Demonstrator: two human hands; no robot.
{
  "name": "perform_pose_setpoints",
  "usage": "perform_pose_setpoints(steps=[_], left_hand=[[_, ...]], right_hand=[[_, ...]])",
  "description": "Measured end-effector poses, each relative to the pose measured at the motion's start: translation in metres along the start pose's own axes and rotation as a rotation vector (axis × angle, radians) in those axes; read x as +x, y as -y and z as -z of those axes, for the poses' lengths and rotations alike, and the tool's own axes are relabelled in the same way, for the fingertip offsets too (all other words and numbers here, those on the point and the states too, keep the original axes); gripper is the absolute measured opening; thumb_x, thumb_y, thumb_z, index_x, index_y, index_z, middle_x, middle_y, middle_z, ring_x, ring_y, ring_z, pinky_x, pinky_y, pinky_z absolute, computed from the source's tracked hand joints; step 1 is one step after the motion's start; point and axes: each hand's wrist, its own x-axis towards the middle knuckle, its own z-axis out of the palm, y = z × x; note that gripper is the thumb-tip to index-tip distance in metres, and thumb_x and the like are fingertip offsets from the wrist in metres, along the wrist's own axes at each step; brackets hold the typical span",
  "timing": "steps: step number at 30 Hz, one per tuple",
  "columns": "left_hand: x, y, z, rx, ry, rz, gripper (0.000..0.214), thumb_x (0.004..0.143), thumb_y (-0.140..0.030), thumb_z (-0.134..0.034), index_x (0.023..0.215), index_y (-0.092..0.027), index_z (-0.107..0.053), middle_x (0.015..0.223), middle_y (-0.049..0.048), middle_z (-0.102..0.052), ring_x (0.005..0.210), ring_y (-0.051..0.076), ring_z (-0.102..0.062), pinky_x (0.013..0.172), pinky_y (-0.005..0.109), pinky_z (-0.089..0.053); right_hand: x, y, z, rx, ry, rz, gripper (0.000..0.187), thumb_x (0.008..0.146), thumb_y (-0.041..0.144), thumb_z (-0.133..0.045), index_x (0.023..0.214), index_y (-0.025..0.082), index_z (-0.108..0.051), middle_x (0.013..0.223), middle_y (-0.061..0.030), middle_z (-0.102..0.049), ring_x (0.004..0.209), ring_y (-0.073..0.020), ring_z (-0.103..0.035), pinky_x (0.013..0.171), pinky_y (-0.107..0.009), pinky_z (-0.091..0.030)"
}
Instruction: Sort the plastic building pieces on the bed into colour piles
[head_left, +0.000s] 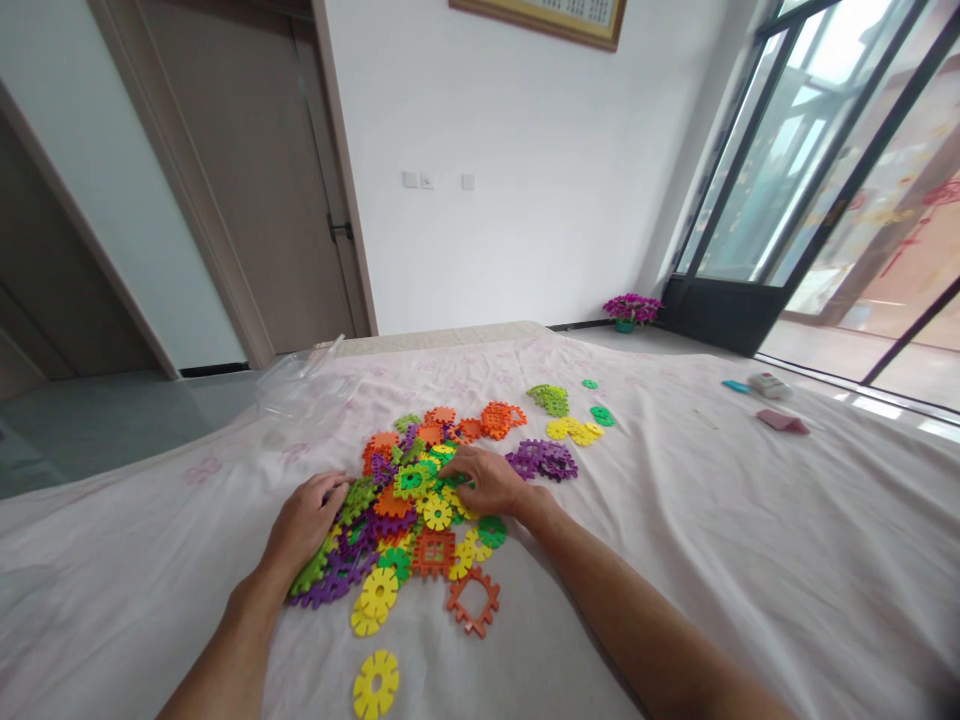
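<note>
Orange, purple, yellow and green plastic pieces, mostly notched discs and toothed squares, lie in one mixed pile [393, 501] on the rumpled pale cloth [675, 520]. At the pile's left edge rests the left hand [306, 520], its fingers curled against the light green pieces [358, 498]; I cannot tell whether they grip one or only steady the side. The right hand [486, 480] reaches over the pile's right side, fingers bent down among green and yellow discs, the tips too hidden to tell whether they pinch anything.

Right of the pile sits a purple cluster [546, 460]; beyond its far right corner are a light green stack [551, 400], some yellow discs [576, 431] and a few green discs [602, 415]. On the pile's near side lie an orange frame [454, 603] and, well apart, a lone yellow disc [361, 685].

Since the teeth and slots look apt to catch, lifting each piece straight up by its rim should work better than dragging it sideways. Light pressure from the left palm would keep the pile's edge from spreading. With the purple cluster so close, the right wrist would do well to stay raised, and sliding things over the cloth's folds could ruck it.
</note>
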Motion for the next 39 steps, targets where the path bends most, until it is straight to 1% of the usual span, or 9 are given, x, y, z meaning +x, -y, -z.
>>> perform_pose_setpoints(steps=[5, 11, 14, 17, 24, 29, 33, 37, 39], left_hand=[[-0.0007, -0.0020, 0.0008, 0.000, -0.011, 0.002, 0.040, 0.088, -0.044, -0.040, 0.100, -0.022, -0.072, 0.117, 0.0046, -0.068, 0.113, 0.021, -0.060, 0.102, 0.034, -0.043], [-0.0013, -0.0041, 0.0020, 0.000, 0.000, 0.007, 0.040, 0.089, -0.044, -0.039, 0.102, -0.022, -0.071, 0.118, 0.0046, -0.068, 0.114, 0.021, -0.059, 0.102, 0.034, -0.043], [-0.0011, -0.0036, 0.0021, -0.003, 0.008, 0.003, 0.040, 0.090, -0.043, -0.039, 0.103, -0.022, -0.070, 0.118, 0.0050, -0.067, 0.114, 0.021, -0.059, 0.103, 0.034, -0.042], [-0.0007, -0.0026, 0.0020, -0.003, 0.012, -0.002, 0.040, 0.090, -0.042, -0.038, 0.105, -0.021, -0.069, 0.118, 0.0052, -0.067, 0.114, 0.020, -0.058, 0.104, 0.034, -0.041], [-0.0014, -0.0059, 0.0031, 0.009, 0.006, 0.004, 0.040, 0.089, -0.043, -0.039, 0.103, -0.022, -0.070, 0.118, 0.0047, -0.067, 0.114, 0.021, -0.059, 0.103, 0.034, -0.042], [-0.0011, -0.0046, 0.0031, 0.008, -0.006, -0.004, 0.040, 0.088, -0.043, -0.040, 0.102, -0.023, -0.071, 0.118, 0.0039, -0.068, 0.113, 0.021, -0.060, 0.102, 0.033, -0.043], [-0.0001, -0.0011, 0.0017, 0.009, -0.011, -0.001, 0.040, 0.088, -0.044, -0.040, 0.102, -0.023, -0.071, 0.117, 0.0042, -0.069, 0.113, 0.021, -0.060, 0.102, 0.034, -0.043], [-0.0004, -0.0020, 0.0019, 0.006, -0.003, -0.004, 0.040, 0.088, -0.043, -0.039, 0.102, -0.022, -0.071, 0.117, 0.0049, -0.068, 0.113, 0.021, -0.059, 0.103, 0.034, -0.042], [-0.0007, -0.0030, 0.0023, 0.007, 0.003, -0.006, 0.041, 0.089, -0.043, -0.039, 0.102, -0.022, -0.071, 0.118, 0.0049, -0.068, 0.114, 0.021, -0.059, 0.104, 0.035, -0.042]], right_hand=[[-0.0006, -0.0001, -0.0011, -0.021, -0.013, -0.024, 0.043, 0.068, 0.013, -0.055, 0.108, 0.023, -0.067, 0.097, -0.0037, -0.064, 0.089, -0.0178, -0.058, 0.078, -0.025, -0.044], [-0.0005, 0.0005, -0.0021, -0.024, -0.029, -0.017, 0.046, 0.068, 0.013, -0.056, 0.113, 0.022, -0.065, 0.098, -0.0048, -0.061, 0.089, -0.0183, -0.057, 0.079, -0.027, -0.045], [0.0000, 0.0008, -0.0032, -0.011, -0.056, -0.014, 0.050, 0.068, 0.013, -0.056, 0.116, 0.021, -0.063, 0.102, -0.0058, -0.060, 0.090, -0.0183, -0.057, 0.080, -0.027, -0.045], [0.0000, 0.0013, -0.0037, -0.001, -0.060, -0.013, 0.050, 0.068, 0.012, -0.056, 0.116, 0.021, -0.063, 0.105, -0.0059, -0.060, 0.090, -0.0179, -0.057, 0.079, -0.027, -0.045], [-0.0003, 0.0013, -0.0047, 0.028, -0.017, -0.033, 0.032, 0.070, 0.011, -0.054, 0.099, 0.019, -0.067, 0.087, -0.0021, -0.063, 0.079, -0.0147, -0.058, 0.073, -0.022, -0.044], [-0.0003, 0.0037, -0.0036, 0.037, -0.016, -0.045, 0.032, 0.071, 0.012, -0.055, 0.100, 0.020, -0.067, 0.091, -0.0027, -0.066, 0.081, -0.0150, -0.059, 0.073, -0.022, -0.044], [0.0001, 0.0060, -0.0002, 0.035, -0.001, -0.048, 0.027, 0.070, 0.012, -0.055, 0.093, 0.019, -0.068, 0.085, -0.0019, -0.066, 0.076, -0.0140, -0.059, 0.069, -0.021, -0.043], [0.0013, 0.0072, 0.0026, 0.031, 0.027, -0.017, 0.020, 0.070, 0.011, -0.055, 0.083, 0.018, -0.068, 0.081, -0.0010, -0.067, 0.075, -0.0135, -0.058, 0.066, -0.021, -0.041], [0.0017, 0.0073, 0.0029, 0.023, 0.031, -0.004, 0.019, 0.070, 0.011, -0.055, 0.082, 0.018, -0.067, 0.081, -0.0011, -0.067, 0.075, -0.0137, -0.057, 0.066, -0.021, -0.040]])
